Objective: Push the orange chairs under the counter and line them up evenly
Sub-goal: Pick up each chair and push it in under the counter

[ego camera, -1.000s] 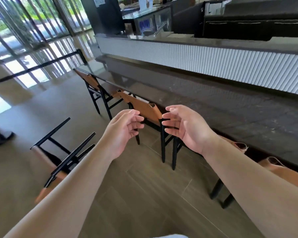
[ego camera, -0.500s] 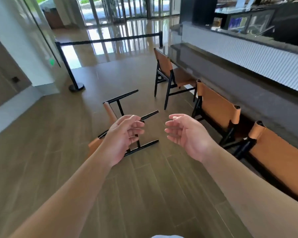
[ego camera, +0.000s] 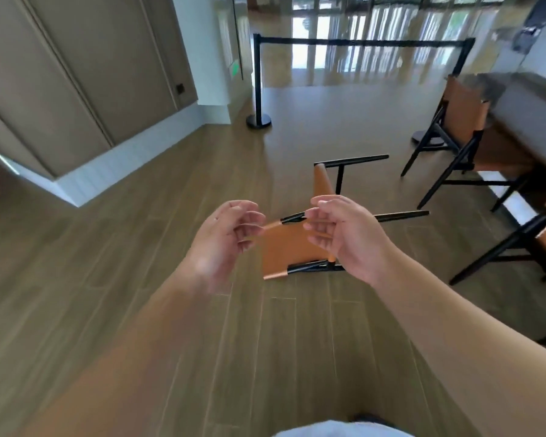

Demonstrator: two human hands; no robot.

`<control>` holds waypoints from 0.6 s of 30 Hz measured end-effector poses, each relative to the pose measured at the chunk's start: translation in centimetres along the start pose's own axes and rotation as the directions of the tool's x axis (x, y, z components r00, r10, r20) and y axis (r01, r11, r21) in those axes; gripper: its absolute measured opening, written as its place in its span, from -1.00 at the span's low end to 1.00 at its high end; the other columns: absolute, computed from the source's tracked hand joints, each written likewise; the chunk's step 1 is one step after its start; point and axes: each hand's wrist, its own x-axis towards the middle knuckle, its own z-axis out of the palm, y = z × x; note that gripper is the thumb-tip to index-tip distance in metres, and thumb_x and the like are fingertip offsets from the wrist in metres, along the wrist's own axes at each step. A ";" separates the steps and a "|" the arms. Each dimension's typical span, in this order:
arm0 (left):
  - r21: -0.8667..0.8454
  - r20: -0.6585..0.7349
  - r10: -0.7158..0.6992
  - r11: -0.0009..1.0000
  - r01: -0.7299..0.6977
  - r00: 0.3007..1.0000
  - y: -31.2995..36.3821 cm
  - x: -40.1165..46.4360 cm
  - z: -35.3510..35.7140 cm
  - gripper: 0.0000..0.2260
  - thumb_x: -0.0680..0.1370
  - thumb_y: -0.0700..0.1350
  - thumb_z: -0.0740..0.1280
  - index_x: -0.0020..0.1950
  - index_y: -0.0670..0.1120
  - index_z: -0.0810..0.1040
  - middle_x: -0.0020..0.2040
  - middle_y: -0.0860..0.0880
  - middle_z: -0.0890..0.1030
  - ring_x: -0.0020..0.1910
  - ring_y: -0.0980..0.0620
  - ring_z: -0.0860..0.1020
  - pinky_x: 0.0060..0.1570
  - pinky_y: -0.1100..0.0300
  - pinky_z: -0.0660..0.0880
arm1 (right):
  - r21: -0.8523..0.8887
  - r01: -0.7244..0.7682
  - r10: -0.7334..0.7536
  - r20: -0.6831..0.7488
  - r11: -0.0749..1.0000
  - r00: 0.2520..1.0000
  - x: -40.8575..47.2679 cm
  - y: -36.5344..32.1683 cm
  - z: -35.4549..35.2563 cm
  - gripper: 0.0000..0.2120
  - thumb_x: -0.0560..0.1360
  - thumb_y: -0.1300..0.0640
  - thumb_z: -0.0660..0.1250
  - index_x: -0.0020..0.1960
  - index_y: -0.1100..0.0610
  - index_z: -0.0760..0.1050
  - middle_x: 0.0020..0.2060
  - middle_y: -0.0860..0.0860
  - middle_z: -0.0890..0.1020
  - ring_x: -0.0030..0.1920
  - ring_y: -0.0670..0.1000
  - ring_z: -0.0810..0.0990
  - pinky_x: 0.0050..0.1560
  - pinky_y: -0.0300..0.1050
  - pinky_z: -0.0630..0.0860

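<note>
Orange chair lies tipped over on the wood floor, black legs pointing right, dead centre of our view just beyond the hands. Half a second ago it sat left of centre; a second ago at the far left edge, with the counter filling the frame. So our view has swung left: counter is now only a sliver at the right edge.

Left hand and right hand hold the same pose as before: raised side by side, fingers loosely curled, grasping nothing. We see no contact with the fallen chair; the right hand overlaps its frame in the picture only.

One upright chair is tucked against the counter at right. A second one at the right edge is cut off; only its dark legs and a strip of orange show. Left hand is motion-blurred, finger detail soft. Counter edge is smeared too. Belt barrier now stands beyond the fallen chair, its right post partly behind the upright chair.
</note>
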 end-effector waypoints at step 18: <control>0.096 -0.381 -0.018 0.994 0.059 0.925 4.3 19.8 -9.2 -0.76 0.46 0.02 0.25 0.02 -0.06 0.56 -0.15 -0.01 0.67 -0.22 0.07 0.60 -0.18 0.12 0.40 | 0.079 -0.213 0.180 0.299 0.974 0.937 28.5 -0.4 8.8 -0.89 0.57 0.19 0.27 0.04 0.12 0.56 -0.16 0.05 0.64 -0.19 0.02 0.63 -0.13 -0.08 0.54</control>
